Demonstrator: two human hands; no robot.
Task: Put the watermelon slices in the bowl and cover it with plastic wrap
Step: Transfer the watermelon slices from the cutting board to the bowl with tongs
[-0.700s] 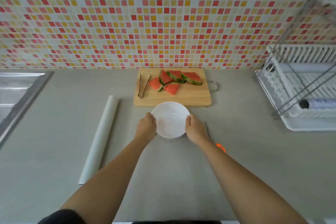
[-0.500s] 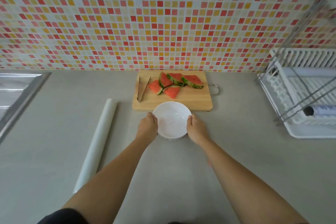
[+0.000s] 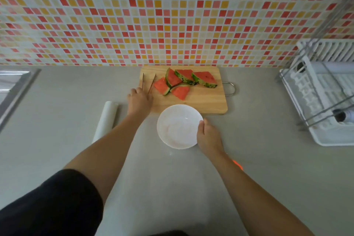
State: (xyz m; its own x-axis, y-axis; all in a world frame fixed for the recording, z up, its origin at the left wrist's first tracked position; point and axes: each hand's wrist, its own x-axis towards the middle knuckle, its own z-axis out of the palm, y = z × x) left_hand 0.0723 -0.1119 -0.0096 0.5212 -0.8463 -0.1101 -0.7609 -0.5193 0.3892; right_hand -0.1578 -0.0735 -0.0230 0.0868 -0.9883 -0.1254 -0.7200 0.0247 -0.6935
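Holding bowl point(image 3: 176, 130) rim, right hand point(image 3: 208, 136) (cutting board point(image 3: 206, 101) edge just beside).

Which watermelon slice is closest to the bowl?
The lone slice at the front of the cluster, lying flat just behind the bowl; the other slices sit farther back on the cutting board.

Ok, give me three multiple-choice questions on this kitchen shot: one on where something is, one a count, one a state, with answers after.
1. Where is the plastic wrap roll from the white bowl? A to its left; B to its right; C behind it.
2. How many watermelon slices lie on the cutting board? A three; B five; C eight.
3. The bowl is: A empty; B filled; C covered.

Answers: A, the roll lies left of it on the counter. B, five wedges show. A, its inside is bare white, with the right hand holding its rim.
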